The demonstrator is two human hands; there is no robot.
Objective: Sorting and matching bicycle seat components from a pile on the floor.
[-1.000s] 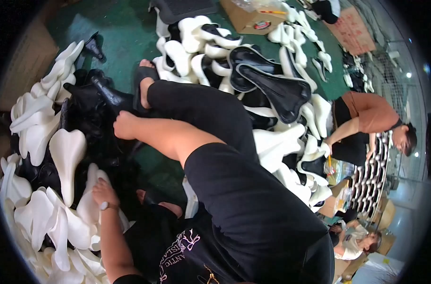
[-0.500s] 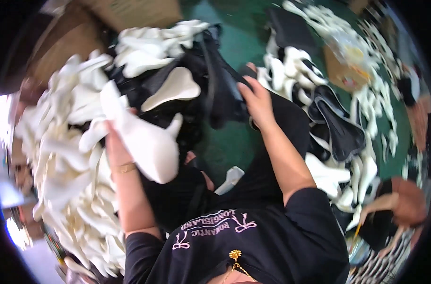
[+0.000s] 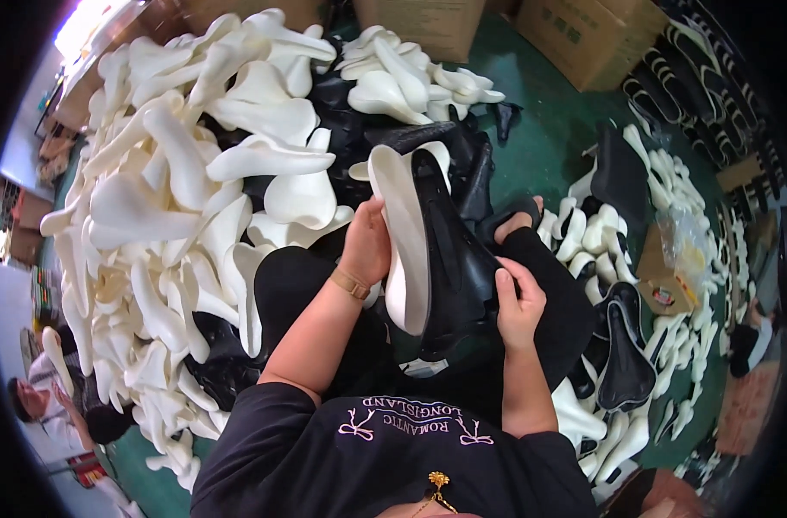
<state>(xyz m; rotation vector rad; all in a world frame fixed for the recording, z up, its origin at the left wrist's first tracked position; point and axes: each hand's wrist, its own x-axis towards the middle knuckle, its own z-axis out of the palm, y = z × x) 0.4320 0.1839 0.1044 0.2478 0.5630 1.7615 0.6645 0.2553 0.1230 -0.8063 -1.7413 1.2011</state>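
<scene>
Pad (image 3: 406, 250) stood just beside black cover (image 3: 452, 255); I saw left fingers (image 3: 371, 216) grasping the pad, right fingers (image 3: 523, 274) pinching the cover's edge.

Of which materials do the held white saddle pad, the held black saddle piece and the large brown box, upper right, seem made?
White saddle pad: probably foam, matte, from its thick, smooth body. Black saddle piece: perhaps plastic or synthetic leather; glossy highlights fit both. Brown box: likely cardboard, dull, with flat panels.

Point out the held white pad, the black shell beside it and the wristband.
White pad (image 3: 407, 246): head view, middle of its face.
Black shell (image 3: 464, 269): head view, its glossy side.
Wristband (image 3: 350, 284): head view, middle of the band.
</scene>
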